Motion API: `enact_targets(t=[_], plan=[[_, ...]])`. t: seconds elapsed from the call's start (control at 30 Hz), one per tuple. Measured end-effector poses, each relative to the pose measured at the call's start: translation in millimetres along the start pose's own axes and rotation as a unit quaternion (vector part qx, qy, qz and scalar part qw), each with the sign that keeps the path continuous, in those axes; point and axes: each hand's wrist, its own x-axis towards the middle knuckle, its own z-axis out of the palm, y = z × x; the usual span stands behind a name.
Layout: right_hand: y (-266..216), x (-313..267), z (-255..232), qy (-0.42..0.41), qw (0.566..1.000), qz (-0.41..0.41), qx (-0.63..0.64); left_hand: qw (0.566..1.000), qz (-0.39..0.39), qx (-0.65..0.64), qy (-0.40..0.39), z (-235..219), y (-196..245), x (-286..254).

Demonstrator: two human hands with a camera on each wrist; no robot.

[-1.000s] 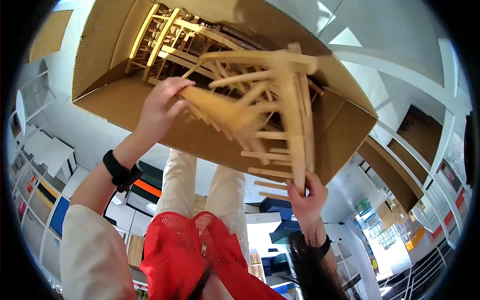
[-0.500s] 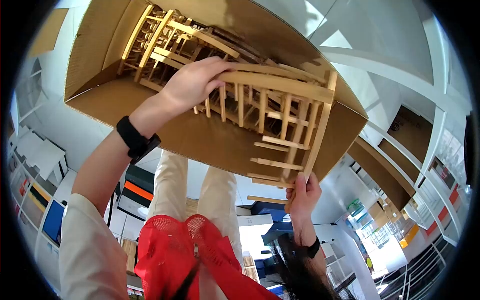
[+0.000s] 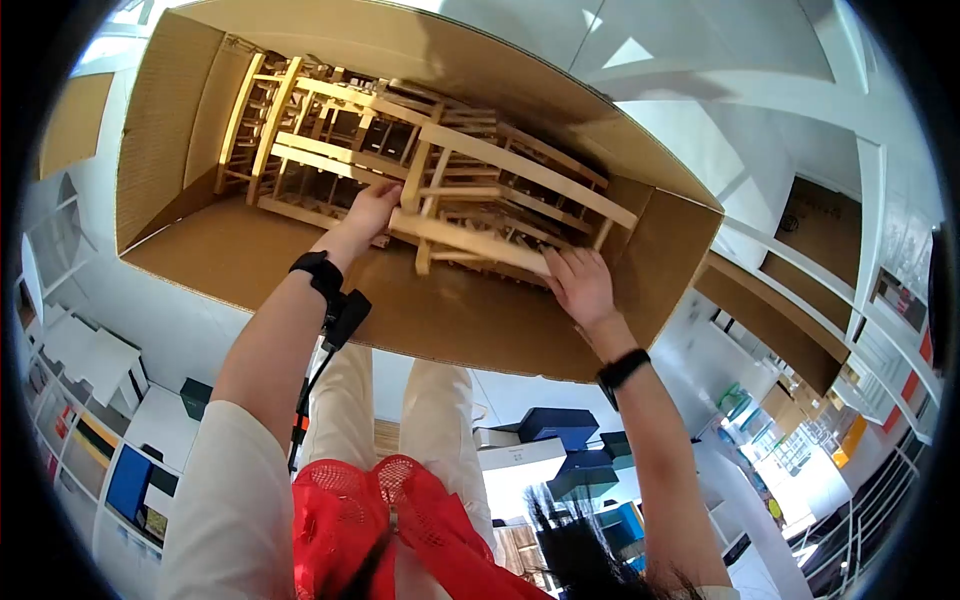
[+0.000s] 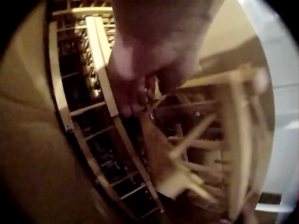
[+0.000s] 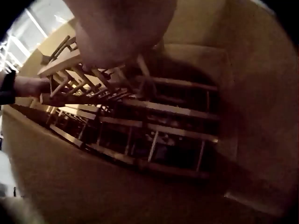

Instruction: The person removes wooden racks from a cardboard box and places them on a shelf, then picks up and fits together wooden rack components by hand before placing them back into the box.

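Note:
In the head view a light wooden rack with rungs lies tilted over other racks inside a cardboard box. My left hand holds its left end with curled fingers. My right hand grips the near rail at its right end, thumb hidden. The left wrist view shows my left hand above a blurred rack. In the right wrist view my right hand covers part of the rack, with more racks below.
More wooden racks fill the left and back of the box. A second open cardboard box stands at the right beside white metal frames. White shelving is at the far left, and a blue box lies beyond the near edge.
The rack has turned and come down into the box among the others. My right hand has moved up and inward with it, and my left hand has shifted lower.

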Motion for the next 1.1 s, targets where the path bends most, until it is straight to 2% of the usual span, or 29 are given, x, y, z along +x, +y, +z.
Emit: enact_targets(t=[0.07, 0.17, 0.27, 0.3, 0.37, 0.4, 0.43, 0.47, 0.53, 0.57, 0.67, 0.7, 0.8, 0.83, 0.93, 0.97, 1.07, 1.1], plan=[[10.1, 8.1, 35.2, -0.017, 1.0, 0.02, 0.006, 0.992, -0.062, -0.111, -0.013, 10.5, -1.9, -10.0], [8.5, 9.4, 73.9, -0.052, 0.997, 0.048, 0.014, 0.993, -0.057, -0.104, -0.022, 25.7, 2.3, -28.2], [-5.0, 15.9, 78.4, -0.124, 0.981, 0.142, 0.046, 0.994, 0.004, -0.096, -0.06, 20.4, -2.6, -13.0], [-9.1, 16.5, 78.8, -0.148, 0.974, 0.164, 0.057, 0.996, -0.002, -0.062, -0.069, 19.8, 6.7, -14.3], [-14.2, 16.8, 78.1, -0.195, 0.956, 0.205, 0.078, 0.996, 0.089, 0.016, -0.017, 34.6, 15.5, -20.8], [-13.6, 16.5, 77.6, -0.212, 0.951, 0.222, 0.044, 0.989, 0.135, 0.055, 0.009, 41.9, 21.5, -25.1], [-12.1, 17.6, 77.6, -0.228, 0.944, 0.238, 0.011, 0.964, 0.22, 0.146, 0.021, 44.8, 22.7, -15.3], [-9.5, 19.8, 78.6, -0.243, 0.936, 0.253, -0.022, 0.95, 0.262, 0.171, 0.013, 49.4, 23.9, -4.4], [-2.2, 20.0, 86.0, -0.235, 0.918, 0.319, 0.004, 0.914, 0.342, 0.22, -0.006, 63.1, 24.3, 12.3], [1.1, 18.5, 90.5, -0.232, 0.906, 0.353, 0.018, 0.899, 0.356, 0.254, 0.016, 73.3, 23.6, 17.2], [6.5, 12.2, 97.1, -0.191, 0.914, 0.358, 0.013, 0.869, 0.292, 0.399, 0.006, 87.4, 32.3, 6.1], [5.4, 13.3, 95.4, -0.22, 0.902, 0.369, 0.03, 0.825, 0.358, 0.437, 0.024, 84.2, 26.8, 6.5], [-0.9, 21.0, 85.8, -0.295, 0.868, 0.393, 0.077, 0.824, 0.233, 0.516, -0.006, 73.8, 29.5, 0.1], [-5.4, 22.5, 78.4, -0.313, 0.859, 0.394, 0.092, 0.782, 0.261, 0.565, -0.004, 75.5, 41.7, -17.9], [-7.1, 21.2, 77.4, -0.335, 0.849, 0.393, 0.114, 0.716, 0.273, 0.642, -0.007, 67.3, 36.5, -3.9], [-5.7, 20.0, 81.2, -0.338, 0.848, 0.392, 0.118, 0.631, 0.356, 0.687, 0.048, 65.2, 27.2, -0.4], [2.1, 15.0, 99.3, -0.314, 0.854, 0.391, 0.134, 0.509, 0.444, 0.732, 0.086, 65.1, 21.8, -6.6], [2.3, 12.5, 100.3, -0.304, 0.861, 0.387, 0.126, 0.46, 0.439, 0.77, 0.057, 67.6, 19.0, -9.3]])
